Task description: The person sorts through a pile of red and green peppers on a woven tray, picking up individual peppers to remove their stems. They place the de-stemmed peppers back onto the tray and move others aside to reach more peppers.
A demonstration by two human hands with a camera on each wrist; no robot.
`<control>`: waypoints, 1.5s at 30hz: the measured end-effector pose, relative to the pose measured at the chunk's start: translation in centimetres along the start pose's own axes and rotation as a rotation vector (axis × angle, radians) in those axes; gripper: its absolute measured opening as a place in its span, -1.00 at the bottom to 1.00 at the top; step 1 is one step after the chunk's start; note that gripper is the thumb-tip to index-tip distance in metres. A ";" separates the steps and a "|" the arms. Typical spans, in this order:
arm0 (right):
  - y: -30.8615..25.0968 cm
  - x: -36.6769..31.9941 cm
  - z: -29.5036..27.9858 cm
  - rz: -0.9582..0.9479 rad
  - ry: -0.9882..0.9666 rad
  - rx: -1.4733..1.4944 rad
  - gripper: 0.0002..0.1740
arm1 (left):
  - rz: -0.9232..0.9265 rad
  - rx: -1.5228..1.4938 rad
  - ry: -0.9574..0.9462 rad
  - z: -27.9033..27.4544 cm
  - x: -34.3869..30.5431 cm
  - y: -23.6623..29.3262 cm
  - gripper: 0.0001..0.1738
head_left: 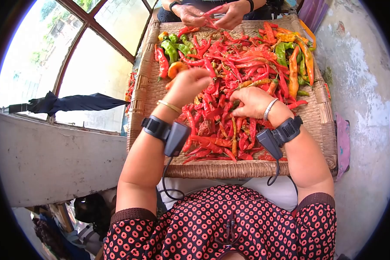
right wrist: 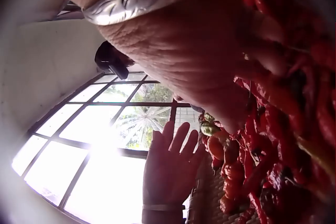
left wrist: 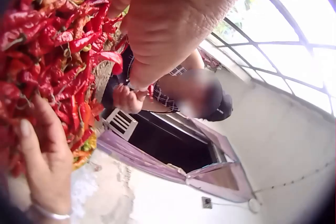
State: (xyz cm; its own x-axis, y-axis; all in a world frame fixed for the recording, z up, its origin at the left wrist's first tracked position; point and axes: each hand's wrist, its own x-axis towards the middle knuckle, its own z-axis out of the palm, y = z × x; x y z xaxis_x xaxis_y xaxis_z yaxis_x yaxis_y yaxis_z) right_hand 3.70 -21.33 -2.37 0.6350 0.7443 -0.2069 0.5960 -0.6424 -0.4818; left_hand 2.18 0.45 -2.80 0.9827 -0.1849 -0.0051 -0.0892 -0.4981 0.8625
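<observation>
A heap of red chili peppers (head_left: 212,141) covers the middle of a woven tray (head_left: 242,169). My left hand (head_left: 190,86) is above the heap's left part; the right wrist view shows this hand (right wrist: 170,174) with fingers extended and nothing in its palm. On the right, my right hand (head_left: 256,103) is low at the peppers, thumb and fingers apart. In the left wrist view, its fingertips (left wrist: 25,127) are at the red peppers (left wrist: 63,77); whether they touch one is unclear.
Green peppers (head_left: 170,51) lie at the tray's far left, orange and yellow ones (head_left: 293,73) at its far right. Across the tray, another person's hands (head_left: 232,15) hold red peppers. A folded dark umbrella (head_left: 84,102) is by the window on the left.
</observation>
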 end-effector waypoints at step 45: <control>-1.1 1.2 3.2 -0.200 -0.016 -0.058 -0.73 | -0.470 1.032 -0.513 -1.8 -4.1 0.2 -0.50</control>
State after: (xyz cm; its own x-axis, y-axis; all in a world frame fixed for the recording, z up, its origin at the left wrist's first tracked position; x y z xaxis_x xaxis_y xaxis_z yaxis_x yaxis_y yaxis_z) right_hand 2.22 -19.16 -4.80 0.4937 0.8606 -0.1253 0.7373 -0.4906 -0.4645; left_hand -1.55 2.58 -1.68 0.7979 -0.0022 -0.6027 -0.0597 -0.9954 -0.0754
